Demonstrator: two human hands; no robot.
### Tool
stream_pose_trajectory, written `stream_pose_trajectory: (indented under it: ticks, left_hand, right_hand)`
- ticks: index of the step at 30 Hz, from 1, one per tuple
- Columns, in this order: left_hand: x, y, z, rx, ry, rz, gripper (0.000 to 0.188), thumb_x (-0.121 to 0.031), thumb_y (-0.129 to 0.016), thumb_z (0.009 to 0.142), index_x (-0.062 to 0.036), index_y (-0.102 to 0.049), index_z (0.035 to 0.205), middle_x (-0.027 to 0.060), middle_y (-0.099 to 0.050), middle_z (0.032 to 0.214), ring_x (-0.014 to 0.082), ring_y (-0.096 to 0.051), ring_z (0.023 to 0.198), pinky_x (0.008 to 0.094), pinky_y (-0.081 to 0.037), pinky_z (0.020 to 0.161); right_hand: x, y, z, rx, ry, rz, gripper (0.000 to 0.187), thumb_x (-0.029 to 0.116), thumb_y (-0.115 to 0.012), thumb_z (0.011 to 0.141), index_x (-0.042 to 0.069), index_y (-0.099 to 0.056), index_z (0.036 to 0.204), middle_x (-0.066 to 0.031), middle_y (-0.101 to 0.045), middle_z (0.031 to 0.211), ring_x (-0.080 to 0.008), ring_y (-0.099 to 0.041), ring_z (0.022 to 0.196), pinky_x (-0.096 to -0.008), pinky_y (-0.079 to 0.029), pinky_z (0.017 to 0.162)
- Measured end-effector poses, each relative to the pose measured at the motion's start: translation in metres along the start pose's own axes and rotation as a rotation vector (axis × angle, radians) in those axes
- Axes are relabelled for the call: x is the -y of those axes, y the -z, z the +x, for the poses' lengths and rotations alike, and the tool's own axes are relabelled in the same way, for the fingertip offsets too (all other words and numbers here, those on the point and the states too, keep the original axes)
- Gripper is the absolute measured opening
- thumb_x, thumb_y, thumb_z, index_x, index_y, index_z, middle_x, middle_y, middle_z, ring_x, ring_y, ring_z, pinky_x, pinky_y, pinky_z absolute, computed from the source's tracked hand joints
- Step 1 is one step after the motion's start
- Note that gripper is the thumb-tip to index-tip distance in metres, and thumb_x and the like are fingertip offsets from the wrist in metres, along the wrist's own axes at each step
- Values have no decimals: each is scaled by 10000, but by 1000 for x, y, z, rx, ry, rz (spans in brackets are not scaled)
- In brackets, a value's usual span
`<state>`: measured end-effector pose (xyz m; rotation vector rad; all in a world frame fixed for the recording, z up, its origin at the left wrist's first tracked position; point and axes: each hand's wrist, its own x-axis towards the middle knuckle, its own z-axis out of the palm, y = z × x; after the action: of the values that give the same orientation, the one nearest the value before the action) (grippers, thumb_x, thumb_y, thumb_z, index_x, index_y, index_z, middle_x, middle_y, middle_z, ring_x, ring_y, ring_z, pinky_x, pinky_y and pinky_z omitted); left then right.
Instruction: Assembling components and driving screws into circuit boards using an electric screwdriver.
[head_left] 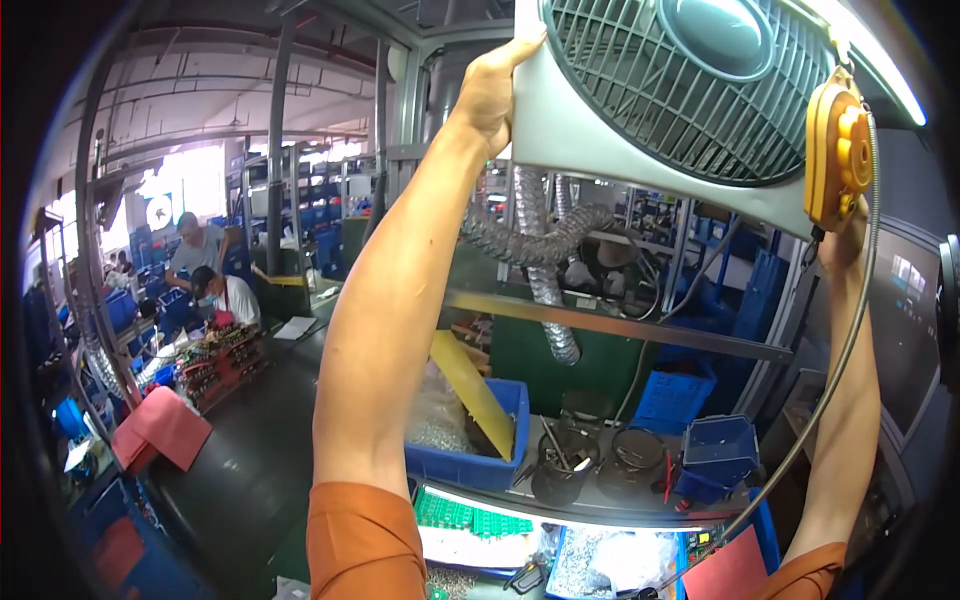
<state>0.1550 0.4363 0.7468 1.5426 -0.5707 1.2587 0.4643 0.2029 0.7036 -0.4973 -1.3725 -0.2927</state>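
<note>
Overhead, a white box fan with a round grey grille fills the upper right, cut off by the top of the picture. My left hand reaches up and grips its left side, the thumb along the edge and the other fingers out of sight behind the casing. My right hand is raised at the fan's lower right corner. An orange spring balancer with a cable hangs in front of that hand and hides its fingers, so what it holds does not show.
Flexible silver ducts and a metal crossbar lie behind my arms. Below are a blue bin, a bench with green circuit boards, and small blue trays. A bright tube lamp is at upper right. Two people work at left.
</note>
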Motion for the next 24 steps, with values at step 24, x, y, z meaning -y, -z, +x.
stream_pose_trajectory:
  ticks: [24]
  left_hand:
    - [28, -2, -122, -296, 102, -110, 423, -262, -534, 837, -68, -384, 1182, 84, -487, 1062, 193, -470, 997, 387, -379, 848]
  right_hand:
    - [50, 18, -80, -258, -431, 194, 382, 294, -490, 852, 49, -439, 1140, -82, -536, 1016, -185, -532, 924, -321, -426, 801]
